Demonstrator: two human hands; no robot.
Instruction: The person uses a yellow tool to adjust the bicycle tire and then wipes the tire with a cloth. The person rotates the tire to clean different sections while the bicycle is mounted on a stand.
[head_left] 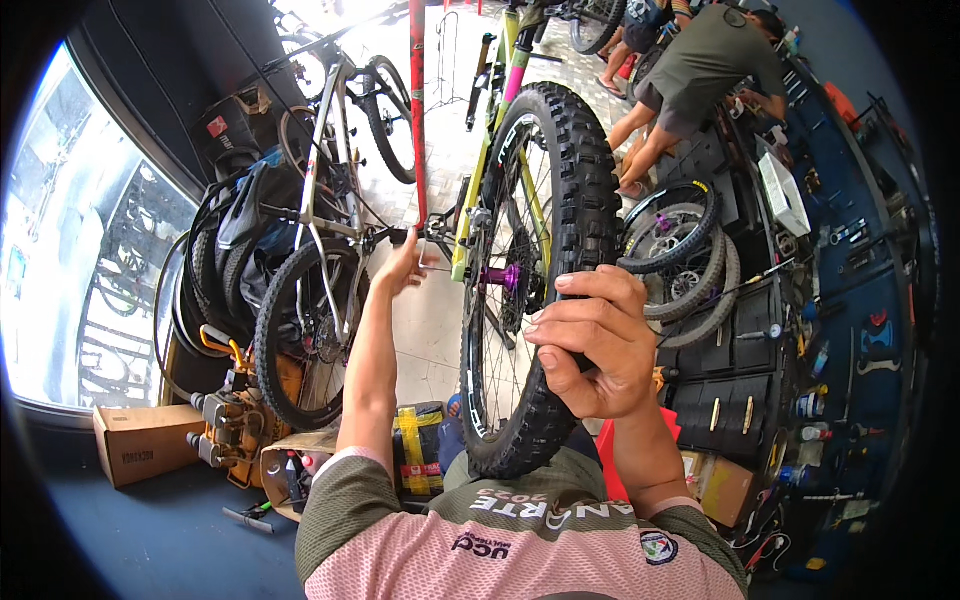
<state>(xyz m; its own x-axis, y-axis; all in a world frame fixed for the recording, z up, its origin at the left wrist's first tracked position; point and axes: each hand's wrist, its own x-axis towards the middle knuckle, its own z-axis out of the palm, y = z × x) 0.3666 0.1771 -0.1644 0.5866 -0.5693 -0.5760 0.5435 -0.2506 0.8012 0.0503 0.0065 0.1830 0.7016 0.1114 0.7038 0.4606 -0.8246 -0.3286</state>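
A bicycle's rear wheel stands upright before me, with a knobby black tyre [583,170], a purple hub [500,278] and a cassette. Its yellow-green frame [472,225] reaches away beyond the wheel. My right hand [603,345] is in front of the tyre's near right side, fingers curled and thumb drawn toward them. Whether it grips the tyre or a small dark thing is hidden. To the left of the wheel, my left hand [405,266] is held out with its fingers apart and nothing in it, near the foot of a red pole [418,120].
Another bicycle [318,190] stands at left, with a cardboard box [148,443] and a yellow-black machine [240,415] near it. Spare wheels [690,265] lie at right by a tool-covered bench [870,270]. A person [700,75] bends over at the far right.
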